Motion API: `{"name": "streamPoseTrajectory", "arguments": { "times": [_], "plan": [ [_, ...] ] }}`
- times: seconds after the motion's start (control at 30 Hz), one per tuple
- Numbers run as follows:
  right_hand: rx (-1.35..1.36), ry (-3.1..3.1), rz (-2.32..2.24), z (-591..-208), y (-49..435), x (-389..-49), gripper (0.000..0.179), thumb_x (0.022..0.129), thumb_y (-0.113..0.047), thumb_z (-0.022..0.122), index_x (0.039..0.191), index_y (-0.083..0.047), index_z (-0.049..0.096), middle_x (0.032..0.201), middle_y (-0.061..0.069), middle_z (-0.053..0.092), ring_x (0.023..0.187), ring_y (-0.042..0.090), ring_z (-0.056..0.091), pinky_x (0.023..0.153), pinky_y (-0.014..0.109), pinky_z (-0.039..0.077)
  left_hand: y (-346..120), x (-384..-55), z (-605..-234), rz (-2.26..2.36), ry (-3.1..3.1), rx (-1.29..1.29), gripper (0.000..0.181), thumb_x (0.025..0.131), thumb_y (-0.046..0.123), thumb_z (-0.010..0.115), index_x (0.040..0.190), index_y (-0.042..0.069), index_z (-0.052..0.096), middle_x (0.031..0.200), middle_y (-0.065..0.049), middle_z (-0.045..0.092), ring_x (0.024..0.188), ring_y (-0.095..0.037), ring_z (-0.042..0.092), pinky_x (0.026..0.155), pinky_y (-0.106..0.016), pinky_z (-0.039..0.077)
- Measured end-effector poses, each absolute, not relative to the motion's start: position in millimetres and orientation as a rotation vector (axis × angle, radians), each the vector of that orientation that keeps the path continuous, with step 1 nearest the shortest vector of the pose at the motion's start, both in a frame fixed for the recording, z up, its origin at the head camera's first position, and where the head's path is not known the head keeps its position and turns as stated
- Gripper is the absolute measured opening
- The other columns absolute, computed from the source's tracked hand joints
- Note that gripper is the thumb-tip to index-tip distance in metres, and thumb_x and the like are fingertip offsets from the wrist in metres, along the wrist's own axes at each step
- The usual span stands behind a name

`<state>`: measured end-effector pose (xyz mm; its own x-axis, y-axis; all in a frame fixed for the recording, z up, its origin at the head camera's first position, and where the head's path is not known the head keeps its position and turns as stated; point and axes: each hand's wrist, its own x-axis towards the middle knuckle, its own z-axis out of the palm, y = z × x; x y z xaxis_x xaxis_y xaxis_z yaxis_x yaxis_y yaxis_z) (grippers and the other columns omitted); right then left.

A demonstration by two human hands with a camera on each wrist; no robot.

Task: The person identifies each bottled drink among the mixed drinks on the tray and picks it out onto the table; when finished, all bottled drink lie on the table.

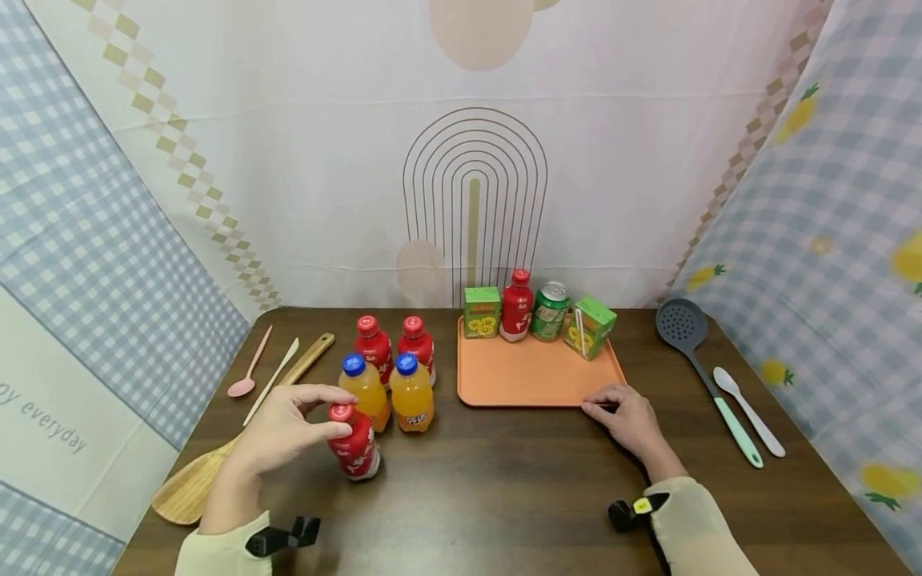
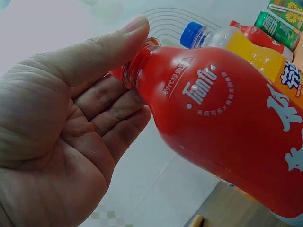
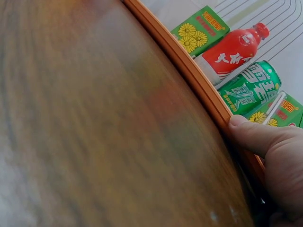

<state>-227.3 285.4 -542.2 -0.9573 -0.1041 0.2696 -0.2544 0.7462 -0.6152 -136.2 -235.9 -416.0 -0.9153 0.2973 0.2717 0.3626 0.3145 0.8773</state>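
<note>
My left hand point(image 1: 277, 424) pinches a red soda bottle point(image 1: 356, 452) by its cap and neck between thumb and fingers. In the left wrist view the thumb lies across the neck of this red bottle point(image 2: 213, 123). Whether its base touches the table cannot be made out. Just behind it stand two orange soda bottles point(image 1: 413, 404) with blue caps, backed by two more red bottles point(image 1: 416, 348). My right hand point(image 1: 627, 420) grips the front right corner of an orange tray point(image 1: 519, 380); the right wrist view has the thumb on the tray's rim point(image 3: 208, 94).
Along the tray's back are a green drink carton point(image 1: 481, 314), a red bottle point(image 1: 515, 308), a green can point(image 1: 551, 312) and a tilted carton point(image 1: 591, 328). A wooden spatula point(image 1: 194, 480), white knife point(image 1: 272, 380) and pink spoon point(image 1: 243, 386) lie left; a skimmer point(image 1: 683, 324) and white spoon point(image 1: 749, 412) right.
</note>
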Motion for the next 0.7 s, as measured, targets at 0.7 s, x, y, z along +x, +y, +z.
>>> {"name": "streamPoseTrajectory", "arguments": {
  "times": [0.7],
  "plan": [
    [0.265, -2.734, 1.008, -541.1, 284.5, -226.5, 0.007, 0.083, -0.033, 0.076, 0.085, -0.026, 0.075, 0.088, -0.012, 0.066, 0.087, 0.012, 0.059, 0.077, 0.036, 0.047, -242.1, -137.0, -416.6, -1.683, -2.505, -0.502, 0.031, 0.075, 0.009, 0.082, 0.105, 0.007, 0.073, 0.103, -0.007, 0.071, 0.099, -0.013, 0.064, 0.083, -0.021, 0.051]
  ]
}}
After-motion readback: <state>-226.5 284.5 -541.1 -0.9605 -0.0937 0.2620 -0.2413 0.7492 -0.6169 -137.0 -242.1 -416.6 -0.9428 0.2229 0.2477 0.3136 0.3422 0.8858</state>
